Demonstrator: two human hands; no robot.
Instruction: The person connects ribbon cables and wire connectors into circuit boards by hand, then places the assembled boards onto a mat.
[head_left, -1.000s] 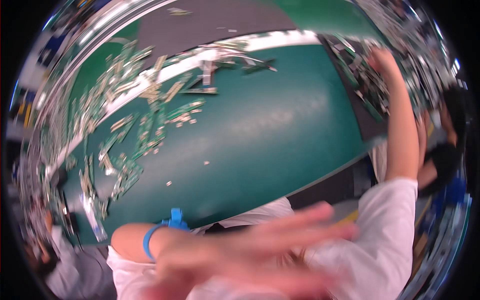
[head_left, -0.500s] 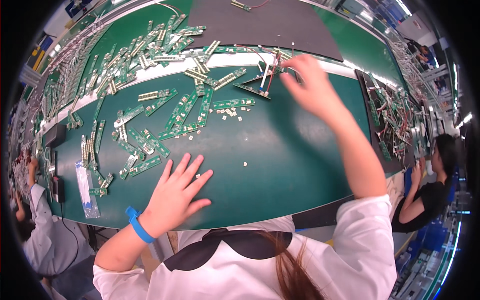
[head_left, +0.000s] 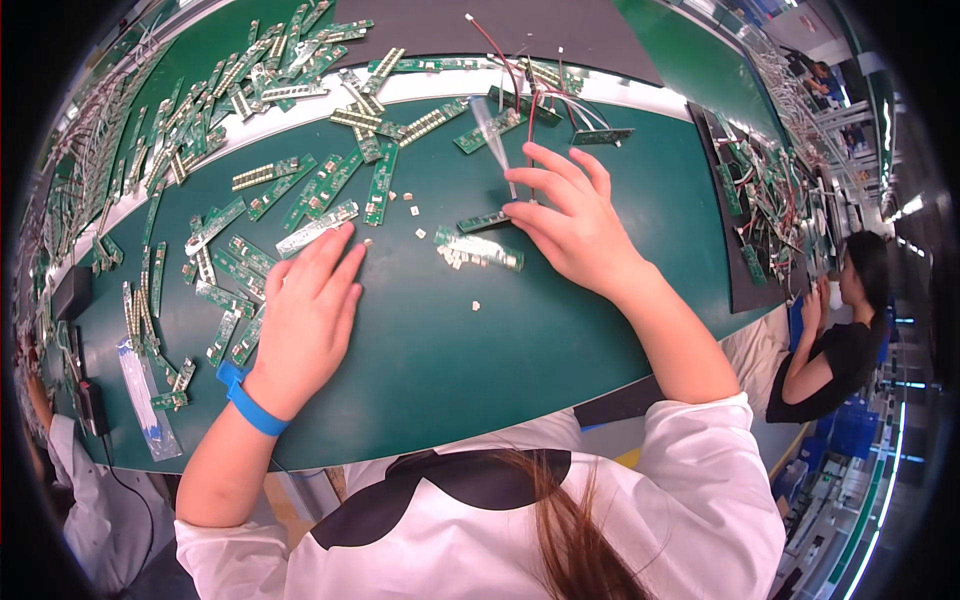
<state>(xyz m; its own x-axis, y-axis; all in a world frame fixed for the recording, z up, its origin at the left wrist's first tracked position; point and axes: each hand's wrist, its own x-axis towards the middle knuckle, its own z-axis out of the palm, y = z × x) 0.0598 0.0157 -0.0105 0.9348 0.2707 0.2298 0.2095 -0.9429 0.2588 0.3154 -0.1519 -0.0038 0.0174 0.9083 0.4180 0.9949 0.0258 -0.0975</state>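
My left hand is over the left of the green mat, palm down, its fingers stretched forward. Their tips reach the near edge of a pale, narrow circuit board. My right hand has thumb and index finger around the end of a small wired circuit board, its other fingers raised. A red wire and a white cable run from there toward a wired bundle farther back. Between my hands, a motion-smeared green board overlaps a few tiny white connectors.
Many narrow green circuit boards lie at left and far left. Wired boards fill a dark mat at right. A clear bag and a black adapter sit at left. A person in black is beside the bench at right.
My right hand has come nearer, bringing a wired board and its cable. My left hand has moved forward and left to the boards. The head view has shifted.
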